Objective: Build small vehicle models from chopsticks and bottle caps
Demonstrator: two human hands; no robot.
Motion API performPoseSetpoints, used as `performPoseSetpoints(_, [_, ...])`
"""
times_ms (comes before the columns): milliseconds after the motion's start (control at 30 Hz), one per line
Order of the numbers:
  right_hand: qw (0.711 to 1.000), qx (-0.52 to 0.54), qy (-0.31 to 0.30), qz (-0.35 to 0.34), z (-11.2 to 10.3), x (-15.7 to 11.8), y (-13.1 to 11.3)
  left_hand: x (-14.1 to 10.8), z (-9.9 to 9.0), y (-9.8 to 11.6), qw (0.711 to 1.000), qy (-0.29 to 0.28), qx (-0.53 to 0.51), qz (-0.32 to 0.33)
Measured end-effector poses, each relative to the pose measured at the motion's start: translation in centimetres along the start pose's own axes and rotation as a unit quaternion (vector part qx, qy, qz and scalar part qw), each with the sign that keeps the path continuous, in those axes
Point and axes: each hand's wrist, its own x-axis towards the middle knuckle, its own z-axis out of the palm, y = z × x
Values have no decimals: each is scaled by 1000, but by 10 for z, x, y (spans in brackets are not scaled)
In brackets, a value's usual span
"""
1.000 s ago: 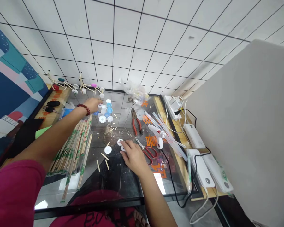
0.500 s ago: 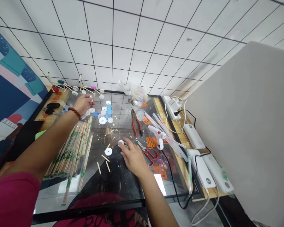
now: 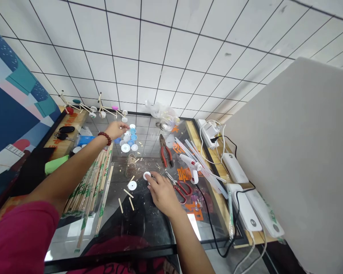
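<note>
My left hand (image 3: pixel 116 130), a beaded bracelet at its wrist, reaches over the far side of the glass table, its fingertips pinched beside a cluster of white and blue discs (image 3: pixel 133 137). Whatever lies between those fingertips is too small to make out. Nearer the middle, my right hand (image 3: pixel 162 190) rests low over the glass with a small white disc (image 3: pixel 146 175) at its fingertips. Left of it lies a loose white disc (image 3: pixel 132 185) with several short wooden sticks (image 3: pixel 128 193) around it.
Red-handled pliers (image 3: pixel 165 151), scissors (image 3: pixel 183 190) and a white glue gun (image 3: pixel 192 166) lie right of centre. Bundled chopsticks (image 3: pixel 87 190) fill the left side. Stick-and-disc assemblies (image 3: pixel 103 108) and a plastic bag (image 3: pixel 164 116) are along the wall; power strips (image 3: pixel 242 205) sit right.
My left hand has moved right, from beside the stick assemblies to the disc cluster. The right hand stays in place by its white disc. The view has shifted slightly.
</note>
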Motion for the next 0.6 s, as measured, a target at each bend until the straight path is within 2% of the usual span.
performPoseSetpoints(100, [1000, 1, 5, -1, 0, 0, 0, 4, 4, 9, 989, -12, 136, 55])
performPoseSetpoints(167, [1000, 2, 5, 1, 0, 0, 1, 5, 4, 12, 982, -30, 174, 66])
performPoseSetpoints(267, [1000, 5, 3, 2, 0, 0, 0, 3, 2, 12, 978, -36, 200, 51])
performPoseSetpoints(433, [1000, 4, 9, 0, 0, 1, 0, 3, 1, 3, 974, -3, 225, -4])
performPoseSetpoints(600, [1000, 10, 4, 6, -1, 1, 0, 8, 4, -3, 977, -50, 205, 38])
